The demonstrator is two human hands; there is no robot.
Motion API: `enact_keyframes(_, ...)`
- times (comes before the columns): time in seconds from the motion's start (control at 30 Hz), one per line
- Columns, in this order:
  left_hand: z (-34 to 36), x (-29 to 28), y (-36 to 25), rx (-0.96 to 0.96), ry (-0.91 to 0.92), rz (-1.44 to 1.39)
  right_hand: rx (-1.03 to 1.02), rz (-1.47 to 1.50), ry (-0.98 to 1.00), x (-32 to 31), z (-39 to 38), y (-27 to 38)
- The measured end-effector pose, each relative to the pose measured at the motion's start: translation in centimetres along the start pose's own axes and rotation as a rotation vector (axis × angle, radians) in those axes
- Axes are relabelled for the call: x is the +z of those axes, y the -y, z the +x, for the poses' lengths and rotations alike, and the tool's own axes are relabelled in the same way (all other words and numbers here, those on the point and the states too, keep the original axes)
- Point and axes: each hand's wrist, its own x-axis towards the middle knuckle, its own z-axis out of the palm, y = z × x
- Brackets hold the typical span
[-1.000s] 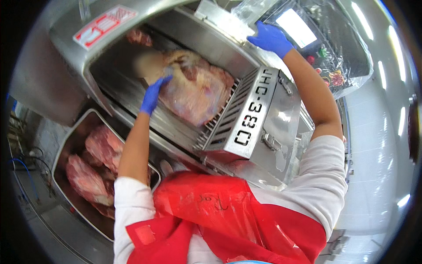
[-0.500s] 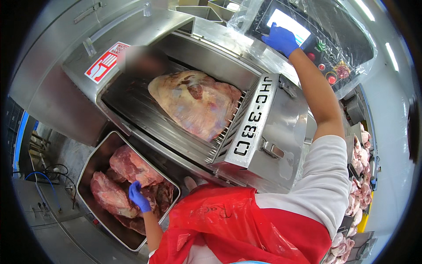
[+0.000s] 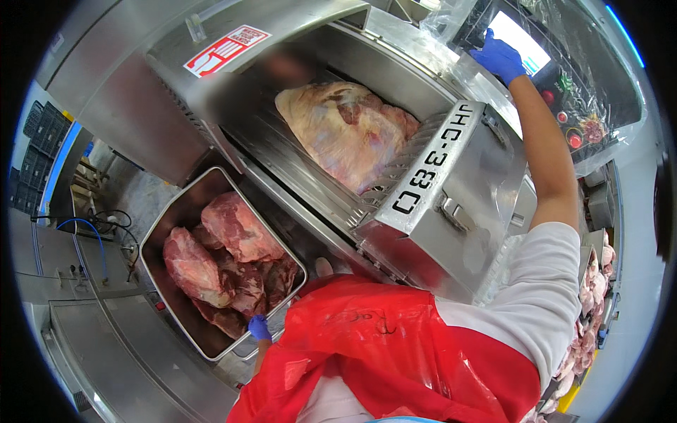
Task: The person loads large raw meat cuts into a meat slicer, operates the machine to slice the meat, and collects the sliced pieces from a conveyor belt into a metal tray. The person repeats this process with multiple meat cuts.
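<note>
My right hand [image 3: 500,58], in a blue glove, reaches to the lit screen [image 3: 518,42] of a plastic-covered control panel. Its index finger is stretched onto the screen and it holds nothing. At the near edge of a steel tub [image 3: 153,262], my gloved left hand [image 3: 259,328] looks closed round the tub's metal handle [image 3: 245,352]. Several large red pieces of meat [image 3: 240,229] lie in the tub. A big pale, fat-covered slab of meat [image 3: 345,130] rests in the trough of a steel slicing machine [image 3: 451,233], against a row of metal prongs [image 3: 374,190].
A raised steel cover [image 3: 296,28] with a red and white warning sticker [image 3: 227,51] stands over the trough's far left. Red buttons [image 3: 575,139] sit on the panel. Trays of pale meat [image 3: 591,282] line the right side. Black crates [image 3: 46,130] are stacked far left.
My left hand has drawn back from over the meat to the tub's near edge. My right hand stays at the screen. The whole view has shifted, with the scene moving rightward and up.
</note>
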Motion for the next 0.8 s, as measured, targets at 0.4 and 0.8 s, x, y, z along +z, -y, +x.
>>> enact_keyframes(0.4, -1.0, 0.8, -4.5, 0.006, 0.008, -0.994, 0.013, 0.022, -0.031, 1.5, -3.5, -4.6)
enact_keyframes(0.8, -6.7, 0.4, -7.3, -0.286, 0.173, -1.177, -0.002, 0.109, -0.105, 2.9, -6.9, -8.5)
